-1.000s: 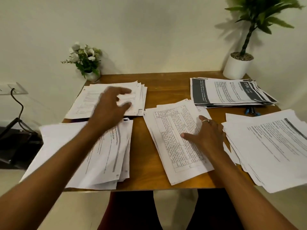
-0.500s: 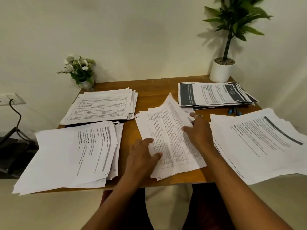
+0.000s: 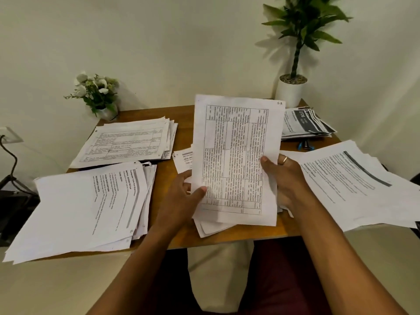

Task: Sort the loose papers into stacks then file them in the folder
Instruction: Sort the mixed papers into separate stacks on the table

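My left hand (image 3: 179, 203) and right hand (image 3: 291, 178) each took one long side of the sheaf (image 3: 236, 160) of table-printed pages. My fingers (image 3: 201, 190) were curled round its edges and the thumbs pressed on the top sheet. I held it tilted up off the counter (image 3: 185, 130), its lower end just above the near edge, so that I could read the grid and judge which pile it matched. Using both hands stopped the uneven sheets, splayed at the bottom, from sliding apart.

To either side lay the nearer piles. The near-left stack (image 3: 86, 208) of text pages overhung the front edge. The near-right stack (image 3: 354, 185), with its grey heading bar, spread loosely over the right corner. Just behind my left hand one loose sheet (image 3: 183, 160) lay flat, partly hidden by the sheaf.

Farther back was the far-left stack (image 3: 129, 139). Its ruled tables looked like the pages I held, so that was probably where the sheaf belonged. Opposite was the far-right stack (image 3: 304, 123) with dark banners, and a small blue object (image 3: 305, 145), too small to name, lay beside it. Flowers (image 3: 97, 92) and a potted plant (image 3: 293, 87) stood at the back corners, out of the way. I saw no folder, so filing was yet to come.
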Demonstrator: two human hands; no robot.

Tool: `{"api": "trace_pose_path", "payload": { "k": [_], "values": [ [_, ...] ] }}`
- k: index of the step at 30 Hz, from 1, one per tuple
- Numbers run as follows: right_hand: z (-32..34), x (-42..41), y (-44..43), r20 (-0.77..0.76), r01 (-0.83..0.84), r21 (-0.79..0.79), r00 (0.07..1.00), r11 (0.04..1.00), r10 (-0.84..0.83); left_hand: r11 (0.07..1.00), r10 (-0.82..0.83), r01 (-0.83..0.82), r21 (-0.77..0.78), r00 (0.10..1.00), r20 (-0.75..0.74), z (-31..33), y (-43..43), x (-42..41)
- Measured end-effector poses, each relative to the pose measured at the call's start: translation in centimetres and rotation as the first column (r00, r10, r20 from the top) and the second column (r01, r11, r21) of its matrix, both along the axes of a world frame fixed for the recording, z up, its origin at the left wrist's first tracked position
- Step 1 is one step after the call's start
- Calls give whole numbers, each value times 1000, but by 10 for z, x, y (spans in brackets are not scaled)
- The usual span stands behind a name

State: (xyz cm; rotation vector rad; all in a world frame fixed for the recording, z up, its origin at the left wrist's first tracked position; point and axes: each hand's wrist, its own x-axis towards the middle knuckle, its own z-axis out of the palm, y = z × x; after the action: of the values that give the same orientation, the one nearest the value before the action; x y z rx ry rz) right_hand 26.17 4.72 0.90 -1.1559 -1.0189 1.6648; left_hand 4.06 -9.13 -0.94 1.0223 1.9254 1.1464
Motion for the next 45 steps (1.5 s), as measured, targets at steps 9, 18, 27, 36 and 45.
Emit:
{"api": "trace_pose_path", "payload": {
  "k": [9,18,27,36,45],
  "values": [
    [-11,24,-3,-111,193,15,975,981,-190,1000,3,6,-15,857,516,0,0,14],
    [-17,24,-11,-61,200,23,978,980,-198,995,35,-92,41,699,715,1,-3,32],
    [-5,-2,-20,-111,231,-72,965,970,-238,934,-153,-177,310,585,796,5,-14,62],
    [5,-38,-27,-273,59,-77,959,995,-78,891,233,-384,242,845,482,31,0,-2],
    [16,-65,-9,-321,41,-89,944,995,-68,986,49,-57,156,997,55,108,18,-152]
  ]
}}
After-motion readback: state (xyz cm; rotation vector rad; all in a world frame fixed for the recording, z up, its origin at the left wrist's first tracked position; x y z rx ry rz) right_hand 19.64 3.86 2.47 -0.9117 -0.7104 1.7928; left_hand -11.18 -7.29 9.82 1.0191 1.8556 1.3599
